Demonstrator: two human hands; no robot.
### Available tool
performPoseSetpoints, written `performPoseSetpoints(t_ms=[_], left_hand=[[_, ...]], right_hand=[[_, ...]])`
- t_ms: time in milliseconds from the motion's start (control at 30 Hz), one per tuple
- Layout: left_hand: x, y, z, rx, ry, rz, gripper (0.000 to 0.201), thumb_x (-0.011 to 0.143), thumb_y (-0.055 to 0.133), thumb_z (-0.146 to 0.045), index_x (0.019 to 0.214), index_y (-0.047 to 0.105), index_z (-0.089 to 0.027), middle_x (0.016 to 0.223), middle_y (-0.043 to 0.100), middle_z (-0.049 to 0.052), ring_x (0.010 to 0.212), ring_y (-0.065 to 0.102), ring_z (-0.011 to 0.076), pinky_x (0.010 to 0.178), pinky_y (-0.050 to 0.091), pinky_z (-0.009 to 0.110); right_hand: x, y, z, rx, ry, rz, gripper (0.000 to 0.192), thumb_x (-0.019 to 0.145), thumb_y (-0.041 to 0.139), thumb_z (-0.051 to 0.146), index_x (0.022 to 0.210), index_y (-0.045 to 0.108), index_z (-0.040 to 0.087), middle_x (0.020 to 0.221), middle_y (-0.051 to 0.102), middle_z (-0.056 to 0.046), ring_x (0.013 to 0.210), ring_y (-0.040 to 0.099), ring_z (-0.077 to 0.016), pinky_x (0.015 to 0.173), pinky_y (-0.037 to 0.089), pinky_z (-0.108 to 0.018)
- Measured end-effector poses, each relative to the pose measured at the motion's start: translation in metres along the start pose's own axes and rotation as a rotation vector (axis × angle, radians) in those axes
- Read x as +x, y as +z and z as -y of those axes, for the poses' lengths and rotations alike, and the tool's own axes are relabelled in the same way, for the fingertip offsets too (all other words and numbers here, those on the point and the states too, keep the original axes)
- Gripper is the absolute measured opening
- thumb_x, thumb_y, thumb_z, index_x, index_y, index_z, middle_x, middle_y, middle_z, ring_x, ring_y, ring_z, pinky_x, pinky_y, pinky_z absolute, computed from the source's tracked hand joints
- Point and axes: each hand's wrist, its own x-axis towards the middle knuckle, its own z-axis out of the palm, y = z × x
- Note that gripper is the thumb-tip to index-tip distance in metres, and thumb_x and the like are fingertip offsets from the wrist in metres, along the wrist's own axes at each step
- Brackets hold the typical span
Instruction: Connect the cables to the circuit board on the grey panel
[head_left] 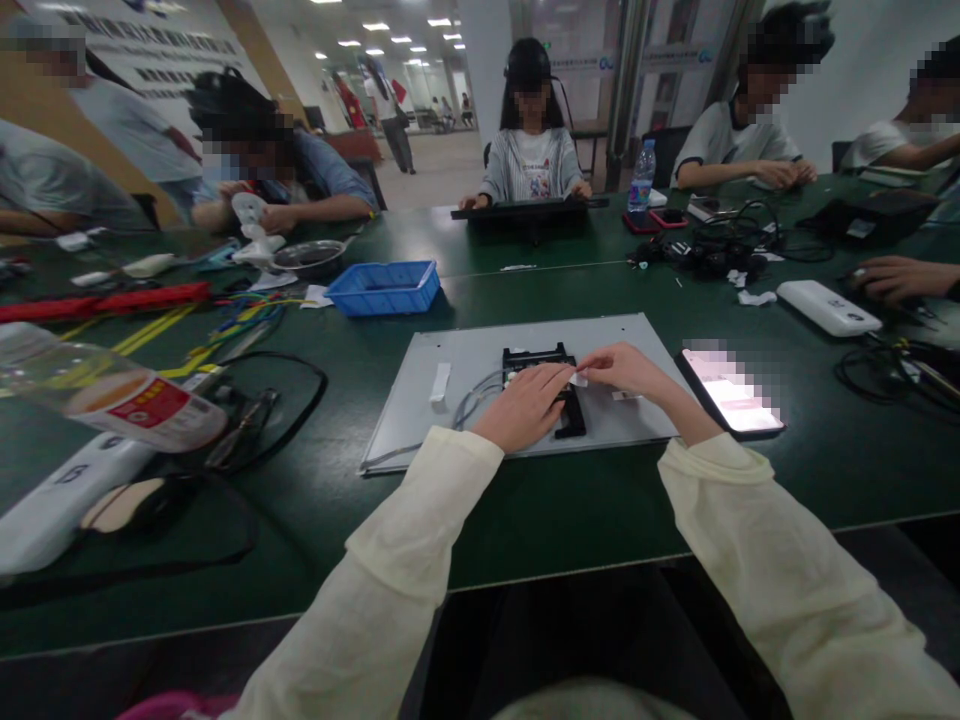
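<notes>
On green counter (pixel 585 500), grey panel (pixel 450 410): left hand (pixel 525 405) flat, unclenched on black part (pixel 571 415); right hand (pixel 626 370) pinching white tab (pixel 578 379).

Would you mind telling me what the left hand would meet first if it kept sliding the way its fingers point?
The left hand points up and right across the grey panel. It would probably meet the right hand first, which pinches a small white strip just ahead.

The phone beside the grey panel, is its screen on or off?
On. The phone lies flat on the green table, right of the grey panel, and its screen glows bright pinkish white.
</notes>
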Motion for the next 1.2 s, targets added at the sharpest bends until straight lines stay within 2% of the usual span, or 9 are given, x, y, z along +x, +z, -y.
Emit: performPoseSetpoints(t_ms=[233, 400, 733, 967, 1067, 1200], left_hand=[[0.001, -0.001, -0.001, 0.034, 0.022, 0.02, 0.038, 0.095, 0.035, -0.023, 0.132, 0.044, -0.017, 0.133, 0.051, 0.01, 0.128, 0.041, 0.0225, 0.107, 0.033, 0.042], [0.001, 0.0, -0.001, 0.073, 0.013, 0.007, 0.039, 0.095, 0.034, -0.023, 0.132, 0.044, -0.016, 0.134, 0.05, 0.01, 0.128, 0.04, 0.0233, 0.106, 0.033, 0.041], [0.001, 0.0, -0.001, 0.108, 0.04, -0.012, 0.039, 0.095, 0.035, -0.023, 0.132, 0.045, -0.015, 0.134, 0.05, 0.011, 0.128, 0.04, 0.0233, 0.106, 0.033, 0.04], [0.002, -0.001, 0.0, 0.097, 0.061, -0.044, 0.04, 0.094, 0.036, -0.021, 0.133, 0.045, -0.014, 0.135, 0.049, 0.012, 0.126, 0.042, 0.0234, 0.106, 0.032, 0.042], [0.003, -0.01, -0.002, 0.078, 0.047, -0.05, 0.04, 0.094, 0.036, -0.02, 0.132, 0.046, -0.015, 0.134, 0.051, 0.011, 0.125, 0.044, 0.0234, 0.105, 0.032, 0.042], [-0.002, -0.037, 0.003, 0.012, -0.07, -0.023, 0.037, 0.094, 0.037, -0.028, 0.127, 0.051, -0.018, 0.128, 0.056, 0.009, 0.116, 0.051, 0.0229, 0.1, 0.037, 0.04]], right_hand=[[-0.005, 0.0, 0.01, -0.078, 0.004, 0.045, 0.017, 0.075, 0.061, 0.023, 0.085, 0.073, 0.017, 0.077, 0.072, -0.004, 0.067, 0.063, -0.014, 0.063, 0.047, -0.024], [-0.004, 0.003, 0.008, -0.121, -0.031, 0.05, 0.014, 0.075, 0.064, 0.026, 0.083, 0.073, 0.018, 0.08, 0.073, -0.004, 0.074, 0.065, -0.0156, 0.069, 0.048, -0.025], [-0.002, 0.005, 0.005, -0.122, -0.056, 0.024, 0.013, 0.076, 0.063, 0.022, 0.083, 0.072, 0.016, 0.079, 0.072, -0.004, 0.073, 0.065, -0.0149, 0.068, 0.047, -0.024], [0.0, 0.002, 0.002, -0.03, 0.001, 0.002, 0.015, 0.079, 0.058, 0.021, 0.083, 0.071, 0.015, 0.073, 0.071, -0.004, 0.065, 0.062, -0.0124, 0.063, 0.046, -0.022], [0.002, 0.002, -0.001, 0.014, 0.017, -0.005, 0.015, 0.079, 0.058, 0.021, 0.083, 0.07, 0.014, 0.073, 0.07, -0.004, 0.064, 0.062, -0.0117, 0.062, 0.046, -0.021], [0.003, 0.002, -0.004, 0.026, 0.035, -0.007, 0.017, 0.08, 0.058, 0.025, 0.085, 0.071, 0.015, 0.073, 0.069, -0.005, 0.065, 0.062, -0.0121, 0.06, 0.045, -0.021]])
